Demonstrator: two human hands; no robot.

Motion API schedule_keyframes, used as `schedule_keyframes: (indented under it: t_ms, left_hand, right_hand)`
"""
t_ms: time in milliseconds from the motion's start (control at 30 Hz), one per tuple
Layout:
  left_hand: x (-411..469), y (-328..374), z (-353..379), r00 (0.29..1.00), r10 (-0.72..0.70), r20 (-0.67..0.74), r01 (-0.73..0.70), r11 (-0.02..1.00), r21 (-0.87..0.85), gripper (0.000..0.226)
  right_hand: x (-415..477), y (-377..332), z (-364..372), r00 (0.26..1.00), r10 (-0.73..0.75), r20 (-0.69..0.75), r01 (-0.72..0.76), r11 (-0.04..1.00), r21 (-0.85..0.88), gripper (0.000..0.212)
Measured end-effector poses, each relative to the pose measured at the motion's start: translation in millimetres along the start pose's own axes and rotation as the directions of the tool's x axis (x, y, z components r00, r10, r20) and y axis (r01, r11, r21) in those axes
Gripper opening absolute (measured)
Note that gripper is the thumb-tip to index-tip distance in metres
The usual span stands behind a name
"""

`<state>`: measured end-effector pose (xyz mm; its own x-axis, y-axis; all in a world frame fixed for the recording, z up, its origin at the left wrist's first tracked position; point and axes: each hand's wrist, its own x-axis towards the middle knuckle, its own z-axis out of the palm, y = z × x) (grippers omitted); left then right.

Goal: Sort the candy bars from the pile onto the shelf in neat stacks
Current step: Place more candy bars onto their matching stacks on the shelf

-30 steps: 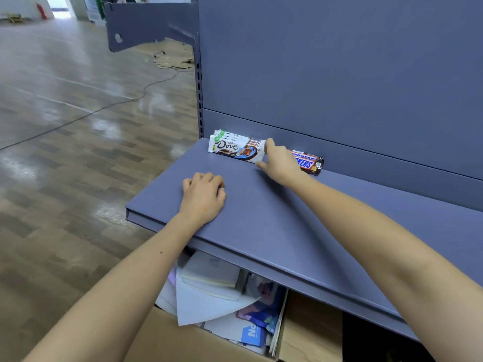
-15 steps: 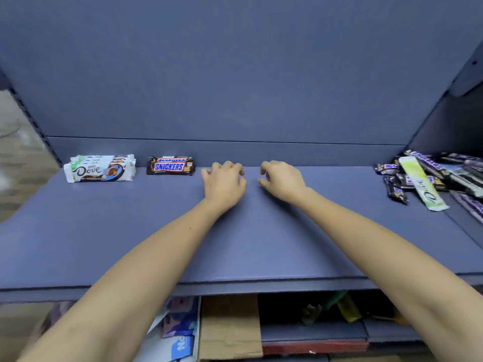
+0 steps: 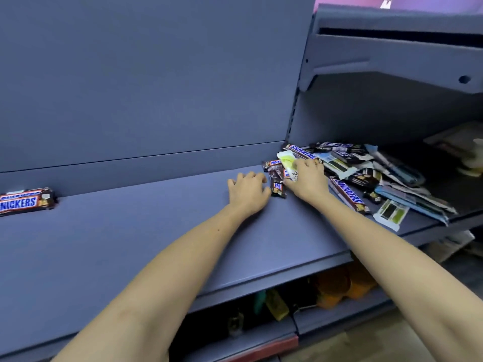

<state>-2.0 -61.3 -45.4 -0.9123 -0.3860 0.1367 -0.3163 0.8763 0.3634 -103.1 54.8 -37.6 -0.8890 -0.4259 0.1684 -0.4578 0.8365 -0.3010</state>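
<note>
A pile of candy bars (image 3: 352, 165) lies at the right end of the blue-grey shelf (image 3: 130, 244). My right hand (image 3: 308, 180) sits on the pile's left edge, its fingers curled over a white-and-green bar (image 3: 287, 162) with the thumb beneath. Small brown bars (image 3: 277, 188) lie between my two hands. My left hand (image 3: 248, 190) rests on the shelf just left of them, fingers loosely bent, holding nothing. A long Snickers bar (image 3: 347, 195) lies right of my right wrist. A stack of Snickers bars (image 3: 26, 202) stands against the back wall at the far left.
The shelf's back panel (image 3: 156, 87) rises right behind the bars. An upper shelf with its bracket (image 3: 392, 56) overhangs the pile at the right. Below the shelf's front edge a lower shelf (image 3: 339, 317) holds orange and dark items.
The view has swung right from the sorted bars to the pile. Both hands slid right along the shelf, and my right hand has landed on the white-and-green bar.
</note>
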Motion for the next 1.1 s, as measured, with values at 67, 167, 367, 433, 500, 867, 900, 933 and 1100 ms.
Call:
schedule_keyframes:
  t_ms: [67, 167, 367, 433, 500, 867, 900, 933, 1100]
  left_hand:
    - [10, 14, 9, 1.000, -0.028, 0.001, 0.028, 0.999, -0.017, 0.034]
    - [26, 27, 18, 0.998, -0.060, 0.005, 0.060, 0.996, -0.071, 0.041]
    - [47, 44, 30, 0.998, -0.062, 0.026, 0.064, 0.993, -0.096, 0.046]
    - [50, 48, 32, 0.997, -0.078, 0.021, 0.079, 0.996, -0.042, 0.044]
    - [51, 51, 33, 0.997, -0.081, -0.012, 0.082, 0.996, 0.033, 0.042]
    - [24, -23, -10, 0.970, -0.086, -0.225, 0.103, 0.992, 0.066, 0.029]
    - [17, -37, -15, 0.961, -0.141, -0.239, 0.152, 0.988, 0.026, 0.028]
    - [9, -51, -20, 0.948, -0.195, -0.250, 0.199, 0.980, -0.009, 0.028]
    - [-43, -121, -46, 0.874, -0.384, -0.297, 0.393, 0.919, -0.030, 0.026]
  right_hand:
    - [5, 15, -2, 0.998, 0.016, 0.064, -0.018, 1.000, 0.019, 0.060]
    - [11, 26, -3, 0.995, -0.042, 0.087, 0.039, 0.999, 0.036, 0.061]
    - [13, 40, -9, 0.988, -0.111, 0.108, 0.104, 0.993, 0.063, 0.069]
    - [15, 44, -10, 0.990, -0.106, 0.088, 0.100, 0.992, 0.073, 0.064]
    - [18, 45, -11, 0.992, -0.099, 0.072, 0.092, 0.991, 0.094, 0.059]
    - [22, 0, -18, 0.978, -0.198, -0.069, 0.210, 0.905, 0.370, 0.052]
    - [23, -11, -15, 0.974, -0.217, -0.058, 0.223, 0.897, 0.381, 0.051]
    - [23, -24, -11, 0.968, -0.249, -0.037, 0.243, 0.890, 0.385, 0.050]
    - [9, -102, 19, 0.897, -0.417, 0.147, 0.344, 0.867, 0.361, 0.064]
